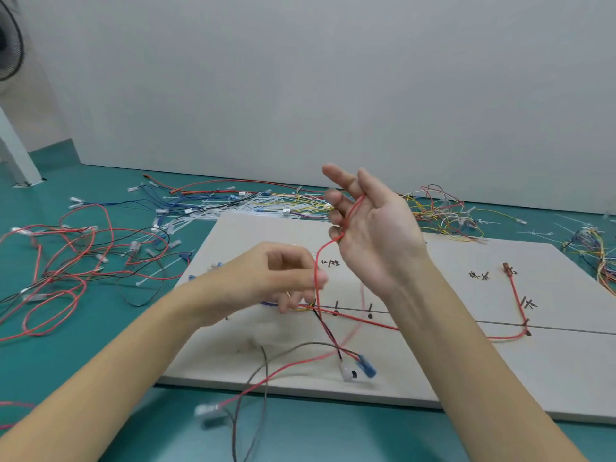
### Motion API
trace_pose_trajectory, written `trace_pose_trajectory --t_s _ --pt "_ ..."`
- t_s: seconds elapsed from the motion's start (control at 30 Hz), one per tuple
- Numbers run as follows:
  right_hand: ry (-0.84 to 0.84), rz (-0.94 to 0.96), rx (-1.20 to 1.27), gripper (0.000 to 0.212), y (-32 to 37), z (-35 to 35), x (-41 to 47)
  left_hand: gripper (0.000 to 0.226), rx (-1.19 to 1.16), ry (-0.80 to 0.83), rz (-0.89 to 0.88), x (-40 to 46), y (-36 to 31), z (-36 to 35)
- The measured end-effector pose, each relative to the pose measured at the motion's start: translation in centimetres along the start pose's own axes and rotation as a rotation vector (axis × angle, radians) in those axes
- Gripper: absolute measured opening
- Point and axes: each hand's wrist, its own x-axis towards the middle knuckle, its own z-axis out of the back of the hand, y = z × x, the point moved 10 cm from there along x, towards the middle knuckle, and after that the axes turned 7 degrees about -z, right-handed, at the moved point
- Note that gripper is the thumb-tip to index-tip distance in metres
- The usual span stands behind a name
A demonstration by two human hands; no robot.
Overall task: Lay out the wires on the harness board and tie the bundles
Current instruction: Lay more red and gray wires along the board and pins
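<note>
Head view is showing both bare hands raised over the harness board (466, 358), a pale flat panel lying on the teal floor (100, 378) and filling the lower right of the frame. At centre, the right hand (373, 228) is held palm toward the camera with its upper fingers spread loosely, while a red wire (318, 261) is running across the palm and appears to be hooked by the lower curled fingers (the exact grip is hard to read there). From that hand the red wire is dropping down to the left hand (283, 278), just left of centre, which is pinching it between thumb and forefinger.

Below the hands, the wire is continuing down across the board toward a blue terminal (366, 369) and a white connector (348, 373) lying side by side near the board's front edge. A second red wire (515, 295) is lying routed along the board's right half, bending round a peg near the drawn line. Handwritten marks are sitting beside several pegs.

Across the left of the frame, a tangle of red and black wires (66, 261) is sprawling over the floor, and a mixed heap of blue, white and yellow wires with cable ties (233, 208) is lying beyond the board's far edge. A fan (10, 45) is showing partly at the upper left corner.
</note>
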Motion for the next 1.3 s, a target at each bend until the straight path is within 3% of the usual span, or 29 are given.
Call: trace_pose_trajectory --t_s 0.07,0.17,0.27,0.3,0.37,0.43,0.47,0.6,0.7,0.77,0.83,0.97,1.1,1.2,1.3 --pt "0.014 0.006 -0.047 0.043 0.2 -0.6 0.0 0.028 0.006 0.09 0.045 0.2 0.8 -1.7" --pt "0.001 0.032 -0.09 0.045 0.8 -0.9 -0.1 0.065 -0.251 0.353 0.23 -0.7 2.2 -4.9" --pt "-0.037 0.075 -0.131 0.046 1.7 -0.4 -0.2 0.094 -0.449 0.616 0.259 -2.5 1.1 -6.4" --pt "-0.054 0.091 -0.155 0.046 2.0 -0.1 -0.3 0.093 -0.493 0.671 0.243 -3.0 0.5 -6.5" --pt "-0.079 0.124 -0.214 0.045 2.3 0.4 -0.5 0.065 -0.502 0.701 0.151 -3.5 -0.9 -6.2" --pt "-0.106 0.159 -0.3 0.043 2.6 0.8 -0.8 0.027 -0.472 0.629 0.043 -3.4 -1.9 -4.8" --pt "-0.137 0.173 -0.365 0.042 2.7 1.1 -1.1 0.025 -0.482 0.558 -0.001 -3.1 -2.3 -3.7" --pt "-0.271 0.158 -0.589 0.039 2.4 2.3 -1.9 0.039 -0.531 0.178 -0.09 -2.2 -3.3 1.7" --pt "-0.293 0.108 -0.706 0.04 1.7 2.4 -2.3 0.036 -0.379 -0.144 -0.038 -1.8 -2.3 5.2" --pt "-0.285 0.068 -0.752 0.039 1.4 2.5 -2.4 0.048 -0.299 -0.272 0.008 -1.7 -1.6 6.4" --pt "-0.27 0.019 -0.789 0.036 1.2 2.5 -2.3 0.062 -0.235 -0.305 0.035 -1.7 -1.3 6.7" --pt "-0.159 -0.149 -0.844 0.031 -0.4 2.6 -2.6 0.028 -0.088 -0.33 0.002 -1.8 -1.9 7.2" --pt "-0.068 -0.254 -0.858 0.028 -1.0 3.5 -3.2 0.044 0.004 -0.355 0.032 -1.8 -1.7 7.7" --pt "0.062 -0.307 -0.801 0.029 -1.3 3.5 -3.9 0.045 0.031 -0.214 0.119 -2.4 -0.9 7.4" --pt "0.279 -0.33 -0.631 0.028 -1.8 2.3 -4.9 0.054 -0.095 -0.117 0.148 -2.9 -0.5 7.1"
